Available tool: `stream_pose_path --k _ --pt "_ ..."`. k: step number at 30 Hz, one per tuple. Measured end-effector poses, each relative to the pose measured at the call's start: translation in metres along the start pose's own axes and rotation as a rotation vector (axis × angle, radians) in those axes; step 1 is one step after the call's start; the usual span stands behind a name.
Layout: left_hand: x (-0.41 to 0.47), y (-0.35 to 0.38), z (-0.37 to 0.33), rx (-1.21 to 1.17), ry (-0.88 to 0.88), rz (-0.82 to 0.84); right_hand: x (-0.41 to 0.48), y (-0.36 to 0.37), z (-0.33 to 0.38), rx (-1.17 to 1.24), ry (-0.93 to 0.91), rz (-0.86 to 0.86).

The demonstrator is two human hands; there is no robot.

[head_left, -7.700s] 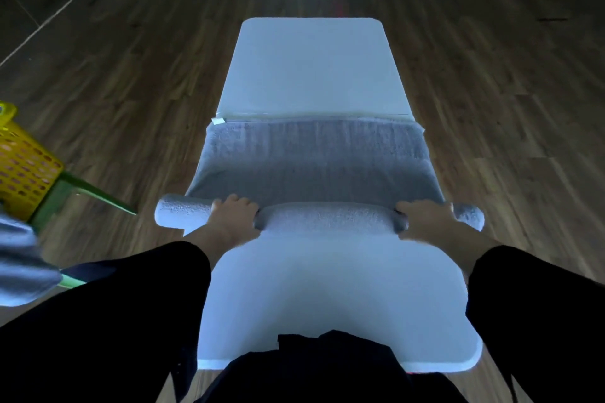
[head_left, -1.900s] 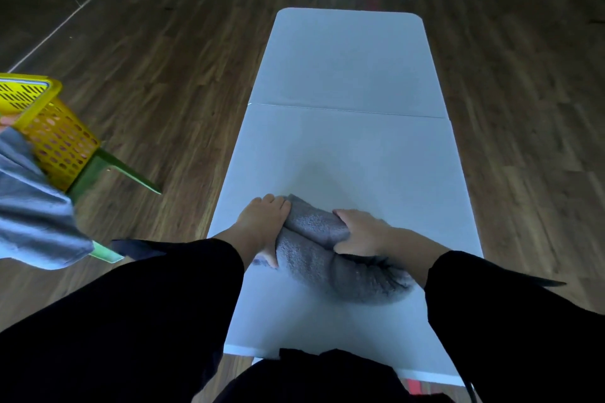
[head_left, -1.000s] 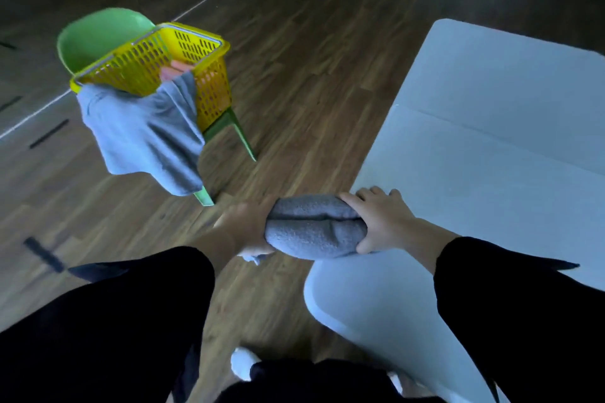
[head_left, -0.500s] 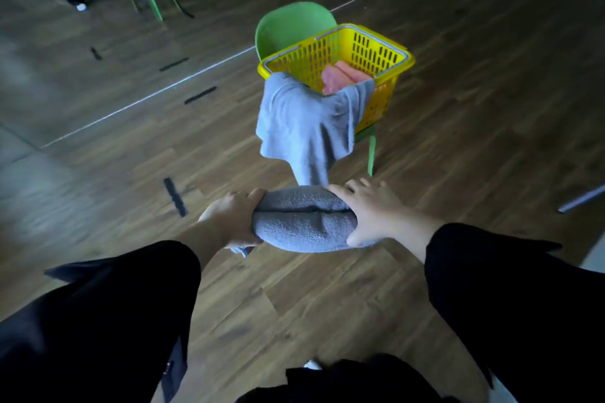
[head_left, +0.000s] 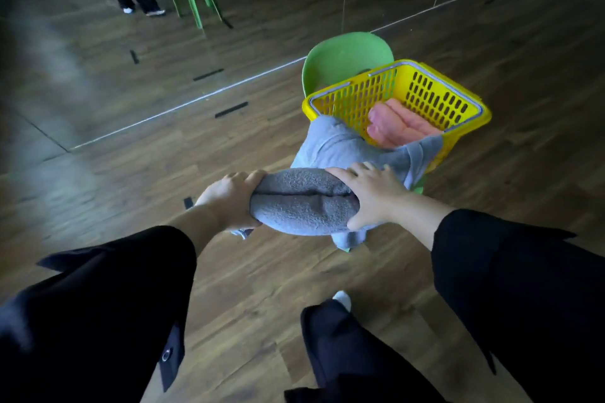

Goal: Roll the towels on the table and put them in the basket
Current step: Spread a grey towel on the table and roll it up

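Step in hand: carrying the roll to the basket.

Your left grip (head_left: 229, 203) and right grip (head_left: 373, 198) each clasp one end of the rolled grey towel (head_left: 304, 206), fingers curled over it. The roll looks doubled on itself, with a seam along its middle. A loose corner hangs from its underside near the right grip. The roll is in the air over the wood floor (head_left: 131, 173), just short of the yellow basket (head_left: 471, 109), which sits on a green chair (head_left: 347, 56). The counter is not in view.

Basket contents: pink rolls (head_left: 399, 127) lie inside. A light blue cloth (head_left: 334, 144) is draped over the near rim and hangs down outside.

Judgement: the draped cloth obstructs the near-side entry.
- Lift the roll above the rim and pass over the cloth.
- Lower it beside the pink rolls, seam down, so it cannot spring open.
- Press inward from both ends until it rests on the bottom, and only then let go.
- Tuck the loose corner under.

Risk: the roll may snag the cloth and drag it along.
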State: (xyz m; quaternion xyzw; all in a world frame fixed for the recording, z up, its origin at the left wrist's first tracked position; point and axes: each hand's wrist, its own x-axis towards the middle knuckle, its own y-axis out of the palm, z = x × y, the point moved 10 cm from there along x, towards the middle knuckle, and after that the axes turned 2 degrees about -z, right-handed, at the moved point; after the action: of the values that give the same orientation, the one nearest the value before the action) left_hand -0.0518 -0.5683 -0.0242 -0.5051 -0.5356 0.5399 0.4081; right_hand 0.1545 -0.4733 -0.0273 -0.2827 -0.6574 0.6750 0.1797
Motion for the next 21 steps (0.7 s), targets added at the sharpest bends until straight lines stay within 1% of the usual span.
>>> stream_pose_path --k 5,8,11,14,17,21 --pt "0.135 -0.039 0.006 -0.009 0.056 -0.034 0.092 -0.029 -0.08 0.008 0.068 -0.028" --pt "0.214 -0.051 -0.001 0.013 0.105 -0.031 0.135 -0.039 -0.131 0.009 0.104 -0.004" --pt "0.289 -0.059 -0.016 0.04 0.186 -0.034 0.168 -0.045 -0.184 0.01 0.182 0.031" --pt "0.358 -0.061 -0.04 0.043 0.291 -0.023 0.189 -0.041 -0.234 0.05 0.279 0.061" --pt "0.429 -0.057 -0.074 0.054 0.415 0.015 0.199 -0.031 -0.283 0.086 0.416 0.076" --pt "0.515 -0.034 -0.131 0.103 0.646 0.102 0.197 -0.003 -0.338 0.188 0.619 0.119"
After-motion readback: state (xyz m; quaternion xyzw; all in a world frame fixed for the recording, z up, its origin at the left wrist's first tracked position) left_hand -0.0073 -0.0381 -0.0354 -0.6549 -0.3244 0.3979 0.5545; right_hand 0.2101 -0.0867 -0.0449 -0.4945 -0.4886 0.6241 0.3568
